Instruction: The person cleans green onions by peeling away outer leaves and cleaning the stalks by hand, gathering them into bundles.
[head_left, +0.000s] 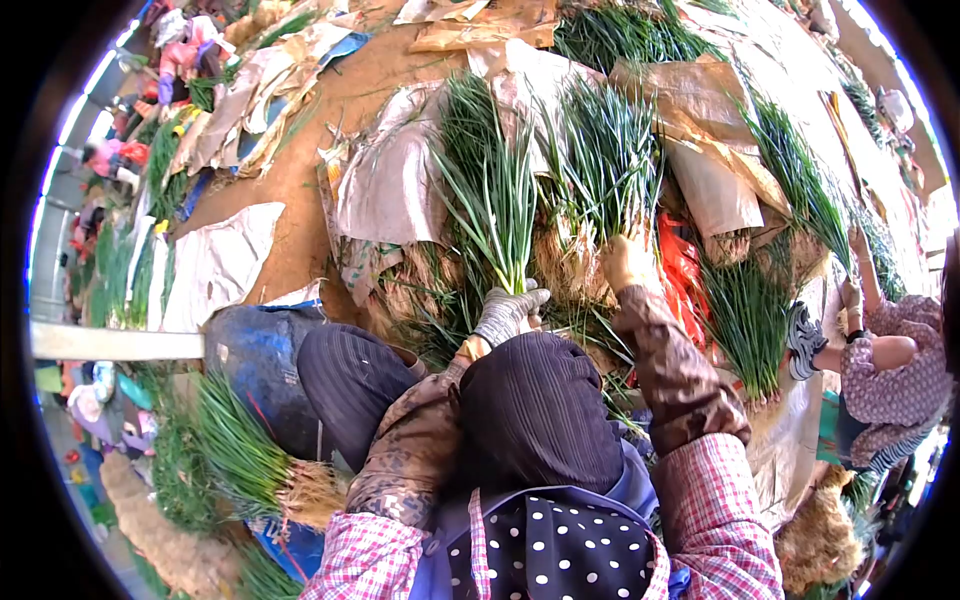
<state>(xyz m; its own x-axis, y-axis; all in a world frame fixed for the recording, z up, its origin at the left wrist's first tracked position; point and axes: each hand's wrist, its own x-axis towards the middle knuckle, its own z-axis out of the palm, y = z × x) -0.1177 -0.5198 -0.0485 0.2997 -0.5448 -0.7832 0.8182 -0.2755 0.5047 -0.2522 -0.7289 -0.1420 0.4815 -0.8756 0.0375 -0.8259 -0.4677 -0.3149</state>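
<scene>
My left hand (508,312), in a grey knit glove, is closed around the white lower ends of a small bunch of spring onions (507,215). Their green leaves fan out away from me. To the right, my gloved right hand (627,263) has its fingers curled in at the lower stalks of a larger pile of spring onions (610,150). Its fingertips are partly hidden among the stalks. Pale, stringy roots (568,262) of the pile hang between my two hands.
A tied bundle of spring onions (245,440) lies at my left by a blue container (260,360). Red plastic (680,275) and another onion bundle (750,320) lie right. Light sacking (395,180) covers more onions. A co-worker (895,370) crouches at the right edge; others are far left.
</scene>
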